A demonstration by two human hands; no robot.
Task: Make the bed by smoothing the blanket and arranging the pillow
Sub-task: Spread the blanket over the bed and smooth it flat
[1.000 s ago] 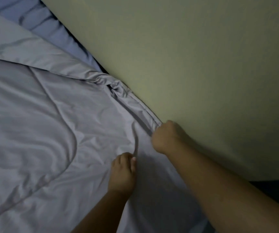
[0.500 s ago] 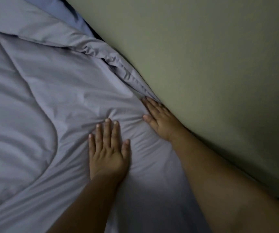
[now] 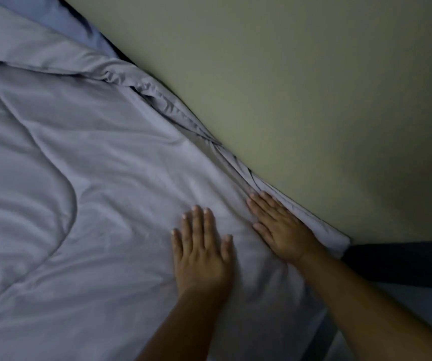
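A grey-lilac blanket (image 3: 92,178) lies spread over the bed and runs right up to the pale green wall (image 3: 314,87). Both hands rest on it, palms down, fingers straight and held close together; neither grips any cloth.

The right hand (image 3: 280,230) lies just beside the wall, its outer edge touching the narrow rolled border (image 3: 321,225) of the blanket that is pressed along the foot of the wall. Its fingertips point along that border. The left hand (image 3: 202,256) lies flat a little farther from the wall, near the right hand but not touching it, with smooth cloth between the two.

Beyond the fingertips, still against the wall, the blanket's edge is bunched into tight wrinkles (image 3: 173,105) and a folded-over flap runs away from the wall across the cover. Well away from the wall a curved stitched seam (image 3: 71,204) crosses soft ripples in the cloth.

Past the bunched edge, close to the wall, a bluer cloth (image 3: 74,19) shows from under the blanket — I cannot tell whether it is a sheet or a pillow. Below the wall, just behind the right wrist, the blanket's corner ends against a dark band (image 3: 405,261).
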